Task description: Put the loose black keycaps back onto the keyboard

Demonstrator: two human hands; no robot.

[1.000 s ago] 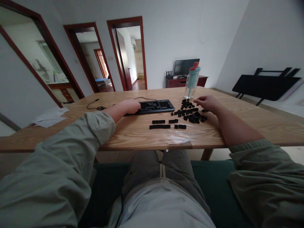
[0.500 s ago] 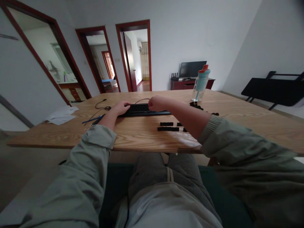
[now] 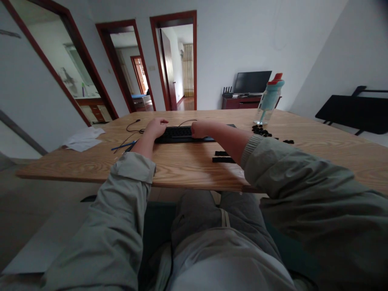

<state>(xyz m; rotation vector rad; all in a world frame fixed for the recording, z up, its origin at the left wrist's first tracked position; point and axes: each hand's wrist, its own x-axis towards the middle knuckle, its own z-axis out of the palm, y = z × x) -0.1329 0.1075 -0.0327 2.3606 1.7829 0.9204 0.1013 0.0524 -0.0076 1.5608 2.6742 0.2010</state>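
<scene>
Black keyboard [image 3: 182, 133], one only, lies on the wooden table [image 3: 188, 169] w/ both hands on it. Left hand [image 3: 156, 127] rests on its left end, fingers loosely curled, grasping nothing. Right hand [image 3: 198, 128] is closed in a fist on its middle; what it pinches I cannot tell. Two rows of keycaps [image 3: 222, 157] show, partly hidden by the right forearm. One loose keycap pile [image 3: 261, 130], too small to count, beside one bottle [image 3: 269, 99]. One blue pen [image 3: 123, 145], one white cloth [image 3: 83, 138] at left.
</scene>
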